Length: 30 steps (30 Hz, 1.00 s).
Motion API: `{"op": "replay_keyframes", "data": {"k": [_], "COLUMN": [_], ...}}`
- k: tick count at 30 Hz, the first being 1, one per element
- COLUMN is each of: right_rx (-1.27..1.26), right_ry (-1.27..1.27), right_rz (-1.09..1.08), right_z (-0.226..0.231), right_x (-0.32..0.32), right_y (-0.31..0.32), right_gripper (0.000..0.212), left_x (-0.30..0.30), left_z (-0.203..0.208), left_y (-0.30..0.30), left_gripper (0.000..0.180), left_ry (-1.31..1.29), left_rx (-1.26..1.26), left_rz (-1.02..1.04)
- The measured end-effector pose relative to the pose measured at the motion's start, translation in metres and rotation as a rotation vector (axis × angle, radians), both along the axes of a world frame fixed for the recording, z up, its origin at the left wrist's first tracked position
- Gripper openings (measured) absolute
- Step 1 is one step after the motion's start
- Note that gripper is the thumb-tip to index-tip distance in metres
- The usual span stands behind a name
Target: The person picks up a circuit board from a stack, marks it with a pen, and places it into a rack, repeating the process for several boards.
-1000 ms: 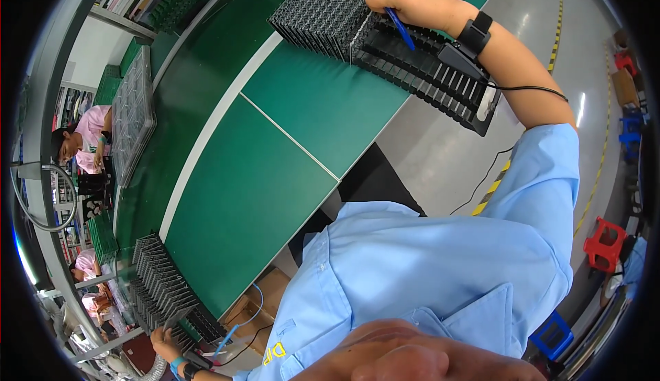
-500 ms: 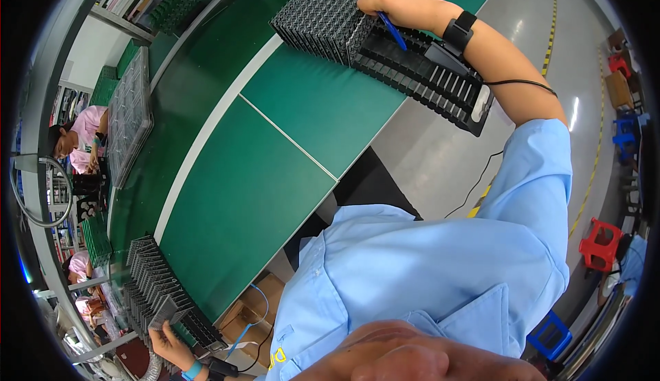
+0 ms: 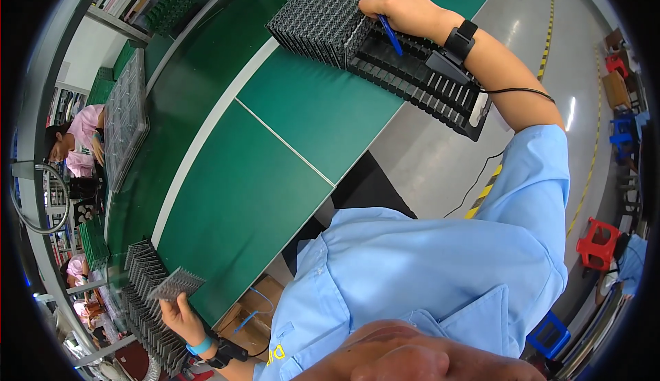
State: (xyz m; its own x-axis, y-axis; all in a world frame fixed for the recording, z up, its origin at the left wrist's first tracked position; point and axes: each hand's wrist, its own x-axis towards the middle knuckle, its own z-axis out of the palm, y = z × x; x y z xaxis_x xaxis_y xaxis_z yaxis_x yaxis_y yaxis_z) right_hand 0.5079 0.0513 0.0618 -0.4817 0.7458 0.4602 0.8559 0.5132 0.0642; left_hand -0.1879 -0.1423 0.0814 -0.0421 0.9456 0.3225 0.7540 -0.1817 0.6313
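Note:
Down at the lower left, my left hand (image 3: 183, 318) pinches a thin grey plate (image 3: 177, 285) whose surface looks studded. The plate is raised and tilted over a black slotted rack (image 3: 148, 274) lined with similar plates standing on edge. At the top, my right hand (image 3: 405, 11) has a blue pen (image 3: 393, 39) between its fingers, with the tip pointing down over a second black slotted rack (image 3: 412, 79). Right beside those fingers stands a dense block of dark grey plates (image 3: 320, 20), filling the far-left part of that rack.
A green work table (image 3: 254, 168) curves between the two racks. Clear plastic trays (image 3: 128, 123) stand beyond it at left, near co-workers in pink. A cardboard box (image 3: 258, 305) sits below the table edge. A thin black cable (image 3: 515, 91) runs along my right forearm.
My left hand has lifted the grey plate up out of the lower-left rack and a little to the right. My right hand and the pen have barely moved.

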Motion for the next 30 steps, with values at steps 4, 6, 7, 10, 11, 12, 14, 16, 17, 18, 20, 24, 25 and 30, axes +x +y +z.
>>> {"op": "replay_keyframes", "data": {"k": [4, 6, 7, 10, 11, 12, 14, 16, 17, 18, 20, 24, 25, 30], "right_rx": [0.016, -0.014, -0.014, -0.038, -0.038, -0.018, 0.023, 0.019, 0.016, 0.012, 0.025, 0.048, 0.045, 0.040], "right_ry": [-0.019, -0.049, -0.050, -0.065, -0.065, -0.070, -0.080, -0.101, -0.120, -0.139, -0.137, -0.134, -0.138, -0.153], "right_rz": [0.026, 0.030, 0.028, 0.009, 0.005, 0.019, 0.048, 0.030, 0.016, 0.003, 0.007, 0.031, 0.043, 0.022], "right_z": [-0.001, 0.001, 0.002, 0.002, 0.002, 0.002, 0.001, 0.001, 0.002, 0.002, 0.001, 0.000, 0.000, 0.004], "right_x": [0.000, 0.002, 0.002, 0.001, 0.001, 0.001, 0.001, 0.000, 0.000, 0.000, -0.001, 0.001, 0.003, 0.001], "right_y": [0.001, 0.001, 0.001, 0.000, 0.000, 0.001, 0.002, 0.001, 0.000, 0.000, 0.000, 0.002, 0.002, -0.005], "right_gripper": [0.020, 0.020, 0.020, 0.019, 0.019, 0.016, 0.010, 0.009, 0.009, 0.008, 0.008, 0.009, 0.010, 0.018], "left_x": [-0.019, -0.029, -0.031, -0.040, -0.046, -0.051, -0.057, -0.060, -0.063, -0.066, -0.073, -0.081, -0.081, -0.074], "left_z": [-0.031, -0.044, -0.048, -0.059, -0.063, -0.066, -0.075, -0.085, -0.087, -0.088, -0.088, -0.096, -0.097, -0.087], "left_y": [0.022, 0.035, 0.040, 0.052, 0.056, 0.058, 0.060, 0.059, 0.058, 0.057, 0.054, 0.052, 0.051, 0.047], "left_gripper": [0.020, 0.022, 0.024, 0.029, 0.030, 0.032, 0.033, 0.036, 0.037, 0.037, 0.037, 0.037, 0.038, 0.037], "left_ry": [-0.136, -0.203, -0.223, -0.260, -0.238, -0.216, -0.194, -0.157, -0.138, -0.140, -0.076, -0.085, -0.104, -0.173], "left_rx": [-0.136, -0.189, -0.278, -0.456, -0.477, -0.498, -0.519, -0.423, -0.375, -0.376, -0.367, -0.322, -0.301, -0.335], "left_rz": [-0.072, -0.094, -0.073, -0.030, 0.000, 0.031, 0.058, 0.044, 0.037, 0.035, 0.072, 0.097, 0.101, 0.164]}}
